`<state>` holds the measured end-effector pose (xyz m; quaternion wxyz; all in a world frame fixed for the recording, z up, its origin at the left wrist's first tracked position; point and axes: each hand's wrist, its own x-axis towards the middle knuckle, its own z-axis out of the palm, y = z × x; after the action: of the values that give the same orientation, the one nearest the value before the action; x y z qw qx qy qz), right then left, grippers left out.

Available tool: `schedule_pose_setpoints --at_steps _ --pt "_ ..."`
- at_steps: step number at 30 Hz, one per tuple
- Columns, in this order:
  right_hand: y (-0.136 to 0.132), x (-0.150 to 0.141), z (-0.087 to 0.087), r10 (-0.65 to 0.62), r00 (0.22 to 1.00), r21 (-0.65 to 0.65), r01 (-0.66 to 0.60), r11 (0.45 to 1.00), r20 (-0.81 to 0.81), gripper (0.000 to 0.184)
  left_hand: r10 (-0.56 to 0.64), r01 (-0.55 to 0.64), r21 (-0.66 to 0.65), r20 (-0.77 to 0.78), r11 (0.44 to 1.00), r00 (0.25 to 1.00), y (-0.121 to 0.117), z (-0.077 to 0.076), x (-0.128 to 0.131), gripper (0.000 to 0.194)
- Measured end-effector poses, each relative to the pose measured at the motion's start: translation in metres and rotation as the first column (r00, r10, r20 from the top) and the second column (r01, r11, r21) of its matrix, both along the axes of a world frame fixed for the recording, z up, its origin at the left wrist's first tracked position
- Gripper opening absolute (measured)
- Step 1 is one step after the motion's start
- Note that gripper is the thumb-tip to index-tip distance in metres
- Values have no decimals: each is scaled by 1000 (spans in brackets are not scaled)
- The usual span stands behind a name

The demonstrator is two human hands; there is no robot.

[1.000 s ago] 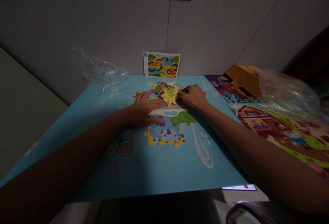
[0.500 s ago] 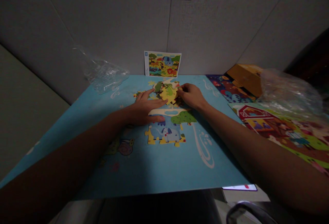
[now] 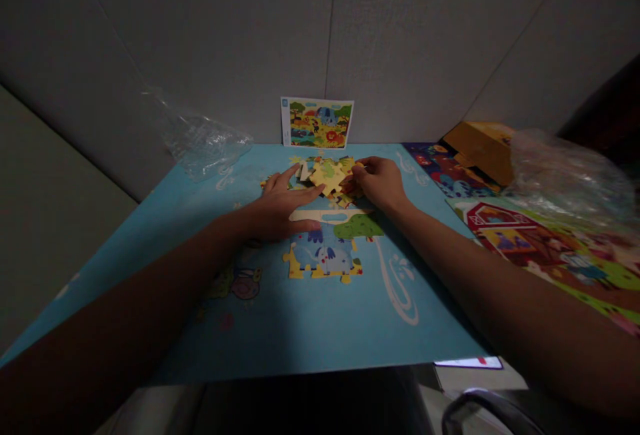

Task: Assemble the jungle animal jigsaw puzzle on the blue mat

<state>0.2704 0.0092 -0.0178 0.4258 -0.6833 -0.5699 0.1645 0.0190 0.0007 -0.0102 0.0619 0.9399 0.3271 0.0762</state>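
A loose pile of jigsaw puzzle pieces, mostly yellow with some green, lies on the blue tabletop between my hands. My left hand is at the pile's left side, fingers spread, the thumb over the top of a joined puzzle section showing blue elephants and a green bush. At the pile's right edge, my right hand has its fingers curled together on a puzzle piece, which is mostly hidden by the fingers.
A printed picture card leans on the wall behind the pile. Crumpled clear plastic lies at the back left. At the right are a farm-scene board, an orange-brown box and more clear plastic.
My right hand has shifted slightly to the right, and pieces in the pile have moved and turned. My left hand stays nearly in place, its fingers spread a little wider.
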Motion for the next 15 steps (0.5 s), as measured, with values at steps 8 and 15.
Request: schedule_pose_setpoints --at_steps 8,15 --pt "-4 9 13 -262 962 95 255 962 73 29 110 -110 -33 -10 993 994 1 -2 -3 78" --pt "0 11 10 -135 977 242 172 955 -164 29 64 -70 33 163 997 985 4 -1 -4 73"
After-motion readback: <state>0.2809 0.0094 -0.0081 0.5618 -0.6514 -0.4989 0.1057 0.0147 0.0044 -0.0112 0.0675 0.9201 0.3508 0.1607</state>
